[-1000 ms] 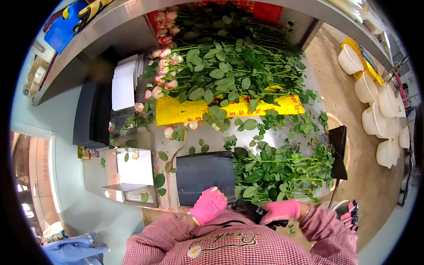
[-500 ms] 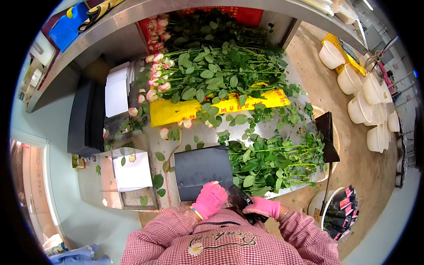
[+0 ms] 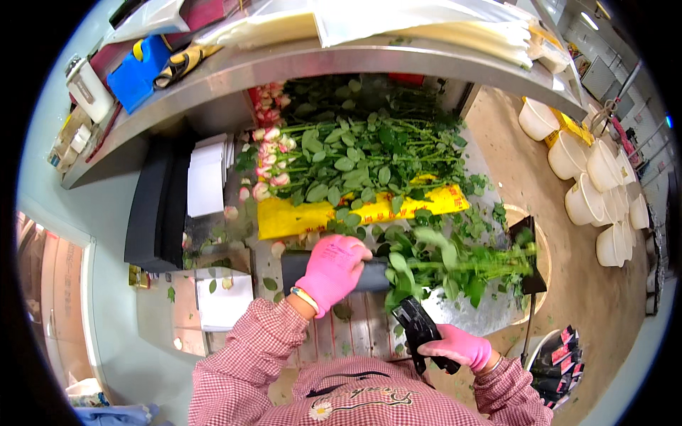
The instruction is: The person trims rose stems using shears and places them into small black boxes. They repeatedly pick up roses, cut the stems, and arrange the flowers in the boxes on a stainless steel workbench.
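My left hand (image 3: pixel 334 270), in a pink glove, is closed on the dark wrapping sheet (image 3: pixel 373 277) around the left end of a rose bundle (image 3: pixel 455 266). The flower heads are hidden by the sheet; leaves and stems stretch to the right, partly blurred. In my pink-gloved right hand (image 3: pixel 455 346) is a black stapler (image 3: pixel 419 326), its long body pointing up and left, below the bundle and apart from it.
More pink-edged white roses (image 3: pixel 270 160) lie behind a yellow printed strip (image 3: pixel 362 213). White sheets (image 3: pixel 207 177) and a black stack (image 3: pixel 160 206) stand left. A metal shelf (image 3: pixel 341 60) spans overhead. A black upright plate (image 3: pixel 524 255) stands by the stem ends.
My left hand has moved up and away from my body, with the wrapped bundle rolled or shifted away. The stapler has swung to the right and out from my body.
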### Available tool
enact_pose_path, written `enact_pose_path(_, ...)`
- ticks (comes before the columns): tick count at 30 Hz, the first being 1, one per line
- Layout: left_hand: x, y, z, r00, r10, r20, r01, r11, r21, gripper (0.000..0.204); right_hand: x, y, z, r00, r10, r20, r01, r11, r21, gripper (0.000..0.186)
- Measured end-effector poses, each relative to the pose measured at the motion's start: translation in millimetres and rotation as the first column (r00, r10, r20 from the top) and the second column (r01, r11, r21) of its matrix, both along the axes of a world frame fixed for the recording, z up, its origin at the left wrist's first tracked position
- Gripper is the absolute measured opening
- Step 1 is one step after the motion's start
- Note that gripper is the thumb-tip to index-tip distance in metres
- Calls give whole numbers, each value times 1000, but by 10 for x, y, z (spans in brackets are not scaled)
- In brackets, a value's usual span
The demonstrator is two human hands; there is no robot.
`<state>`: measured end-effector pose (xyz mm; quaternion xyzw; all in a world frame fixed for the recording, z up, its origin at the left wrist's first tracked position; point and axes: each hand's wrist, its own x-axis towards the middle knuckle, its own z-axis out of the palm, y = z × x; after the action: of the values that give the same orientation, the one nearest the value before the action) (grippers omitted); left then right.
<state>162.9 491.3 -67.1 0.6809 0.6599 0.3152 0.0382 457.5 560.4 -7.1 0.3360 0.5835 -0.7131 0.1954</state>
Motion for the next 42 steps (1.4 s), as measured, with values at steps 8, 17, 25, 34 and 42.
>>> enact_pose_path(8,-116,128,-70,978,-14,-210,-14,991,-133,33,-344,357,-375,924,125,-361,-42,972,229,41)
enact_pose_path(17,165,-101,-188,971,-133,-198,149,987,68,11,-591,388,-577,985,170,-23,-147,907,395,49)
enact_pose_path(25,790,-843,-483,850,-451,-272,321,853,-411,11,-19,-229,-898,922,228,312,-348,840,415,47)
enact_pose_path(34,351,-1667,199,-177,248,952,99,967,-234,66,-1238,-1016,139,809,461,-365,-105,725,681,79)
enact_pose_path(42,-2429,-4203,-97,240,789,565,-923,367,-120,62,-492,-521,-20,889,-353,-291,401,907,126,48)
